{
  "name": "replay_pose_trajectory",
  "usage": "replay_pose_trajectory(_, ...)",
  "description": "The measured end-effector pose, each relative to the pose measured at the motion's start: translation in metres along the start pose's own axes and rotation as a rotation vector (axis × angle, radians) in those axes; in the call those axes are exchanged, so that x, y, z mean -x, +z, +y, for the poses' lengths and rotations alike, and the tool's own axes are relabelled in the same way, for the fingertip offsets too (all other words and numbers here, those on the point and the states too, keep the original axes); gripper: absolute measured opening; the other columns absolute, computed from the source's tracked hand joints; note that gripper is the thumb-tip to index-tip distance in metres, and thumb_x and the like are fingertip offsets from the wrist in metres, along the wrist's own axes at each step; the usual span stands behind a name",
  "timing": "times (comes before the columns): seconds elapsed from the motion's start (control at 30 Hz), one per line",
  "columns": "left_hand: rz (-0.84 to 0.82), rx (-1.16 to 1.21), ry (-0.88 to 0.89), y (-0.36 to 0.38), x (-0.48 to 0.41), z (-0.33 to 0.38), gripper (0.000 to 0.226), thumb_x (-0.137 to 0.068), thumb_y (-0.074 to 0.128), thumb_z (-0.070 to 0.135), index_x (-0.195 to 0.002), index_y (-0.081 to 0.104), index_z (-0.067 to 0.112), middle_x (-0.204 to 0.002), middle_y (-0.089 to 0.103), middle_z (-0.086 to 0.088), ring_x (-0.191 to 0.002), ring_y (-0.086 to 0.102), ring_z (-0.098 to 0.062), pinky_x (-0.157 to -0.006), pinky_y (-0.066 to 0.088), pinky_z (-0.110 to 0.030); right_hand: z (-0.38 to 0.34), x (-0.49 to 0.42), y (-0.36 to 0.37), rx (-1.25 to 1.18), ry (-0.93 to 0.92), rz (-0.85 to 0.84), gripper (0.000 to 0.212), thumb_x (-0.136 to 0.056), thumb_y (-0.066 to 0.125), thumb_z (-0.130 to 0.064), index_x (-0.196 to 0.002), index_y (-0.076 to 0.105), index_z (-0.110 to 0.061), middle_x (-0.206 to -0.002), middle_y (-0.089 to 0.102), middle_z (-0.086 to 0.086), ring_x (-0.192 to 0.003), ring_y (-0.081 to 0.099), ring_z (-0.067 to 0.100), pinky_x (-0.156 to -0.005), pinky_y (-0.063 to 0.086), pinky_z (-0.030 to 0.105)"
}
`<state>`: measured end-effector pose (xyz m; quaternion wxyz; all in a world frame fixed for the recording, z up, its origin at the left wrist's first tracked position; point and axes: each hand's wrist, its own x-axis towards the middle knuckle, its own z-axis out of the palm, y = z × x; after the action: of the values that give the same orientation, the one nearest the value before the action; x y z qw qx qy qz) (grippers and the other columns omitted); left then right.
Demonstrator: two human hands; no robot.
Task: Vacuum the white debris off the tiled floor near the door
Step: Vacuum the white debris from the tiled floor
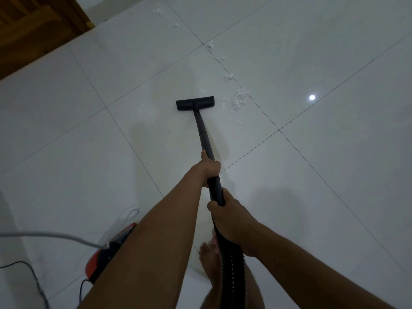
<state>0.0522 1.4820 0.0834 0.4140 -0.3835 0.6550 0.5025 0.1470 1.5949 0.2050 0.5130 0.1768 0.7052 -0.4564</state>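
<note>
- While both hands grip the black vacuum wand (204, 132), its floor head (195, 103) sits flat on the white tiled floor (334, 163).
- Left hand (209, 166): farther up the wand, fingers wrapped tight round it.
- Right hand (229, 216): nearer, fingers curled closed round the wand's end where the ribbed hose (231, 264) begins.
- White debris (238, 100): main cluster just right of the head, not touching it; smaller scraps trail far-left toward the wooden door (33, 30).
- Red canister (107, 253) near left, cables beside it.
- Bare foot (208, 259) beside the hose.
</note>
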Motion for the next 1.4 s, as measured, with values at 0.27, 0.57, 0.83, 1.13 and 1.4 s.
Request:
replay_pose_trajectory(0.27, 0.015, 0.001, 0.011, -0.021, -0.041, 0.057, 0.082, -0.103, 0.039, 0.015, -0.156, -0.018, 0.040, -0.137, 0.053, -0.021, -0.094, 0.059, -0.028, -0.077, 0.056, -0.042, -0.055, -0.041, -0.026, -0.132, 0.065, -0.038, 0.039, -0.108, 0.045, -0.027, -0.146, 0.035, -0.034, -0.081, 0.056, 0.012, -0.051, 0.058, 0.018, -0.045, 0.052, 0.027)
replay_pose_trajectory(0.57, 0.038, 0.009, 0.035, -0.046, -0.081, 0.115, 0.082, -0.103, 0.039, 0.015, -0.156, -0.018, 0.040, -0.135, 0.055, -0.020, -0.084, 0.057, -0.024, -0.069, 0.055, -0.039, -0.103, -0.093, -0.052, -0.128, 0.063, -0.028, 0.040, -0.107, 0.046, -0.025, -0.145, 0.036, -0.032, -0.080, 0.055, 0.012, -0.051, 0.058, 0.018, -0.047, 0.052, 0.028)
replay_pose_trajectory(0.83, 0.064, 0.007, 0.052, -0.058, -0.105, 0.151, 0.081, -0.103, 0.039, 0.015, -0.157, -0.016, 0.039, -0.128, 0.055, -0.017, -0.078, 0.057, -0.022, -0.068, 0.054, -0.039, -0.134, -0.121, -0.071, -0.123, 0.079, -0.037, 0.040, -0.107, 0.047, -0.027, -0.145, 0.036, -0.034, -0.084, 0.056, 0.013, -0.055, 0.059, 0.019, -0.045, 0.053, 0.028)
replay_pose_trajectory(1.13, 0.082, 0.013, 0.065, -0.069, -0.128, 0.176, 0.082, -0.103, 0.039, 0.015, -0.156, -0.018, 0.039, -0.132, 0.055, -0.018, -0.083, 0.057, -0.024, -0.076, 0.056, -0.041, -0.155, -0.145, -0.085, -0.108, 0.062, -0.058, 0.040, -0.107, 0.047, -0.027, -0.144, 0.035, -0.033, -0.083, 0.055, 0.013, -0.054, 0.058, 0.018, -0.044, 0.053, 0.028)
replay_pose_trajectory(1.4, 0.089, 0.033, 0.051, -0.083, -0.124, 0.183, 0.081, -0.101, 0.039, 0.015, -0.157, -0.014, 0.041, -0.137, 0.053, -0.019, -0.083, 0.057, -0.023, -0.071, 0.055, -0.039, -0.172, -0.144, -0.086, -0.088, 0.062, -0.099, 0.042, -0.106, 0.046, -0.026, -0.145, 0.034, -0.037, -0.083, 0.055, 0.012, -0.053, 0.058, 0.019, -0.046, 0.055, 0.029)
